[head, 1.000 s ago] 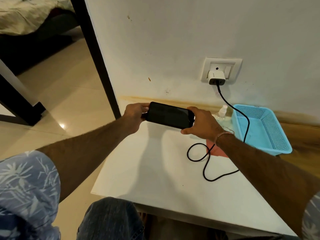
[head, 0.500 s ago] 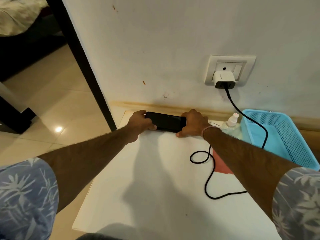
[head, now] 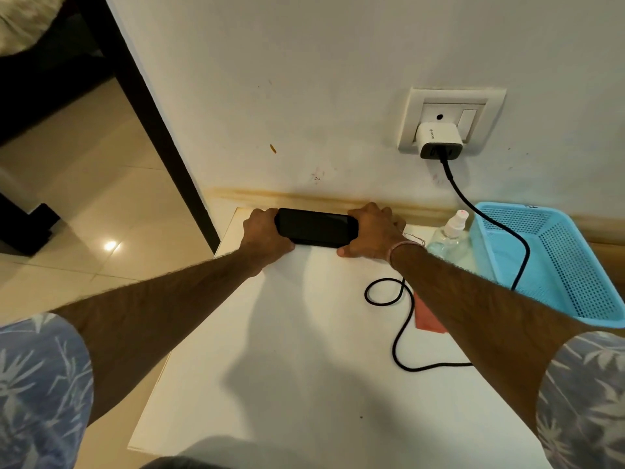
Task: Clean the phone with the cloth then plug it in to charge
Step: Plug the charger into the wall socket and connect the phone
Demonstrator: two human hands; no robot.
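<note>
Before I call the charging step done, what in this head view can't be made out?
- Cable end: passes behind the right forearm; whether it enters the phone is hidden by the right hand.
- Red cloth: mostly covered by the forearm.
- Phone's ends: wrapped by the left hand and right hand.
- Spray bottle: label unreadable.

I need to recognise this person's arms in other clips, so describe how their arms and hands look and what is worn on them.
Both arms are bare from above the elbow down, with visible hair on the forearms. Each ends at a short sleeve of blue fabric printed with pale leaf shapes. The left hand wears nothing. The right hand has a thin pinkish thread band at the wrist, with loose ends trailing. No gloves or watch show.
</note>
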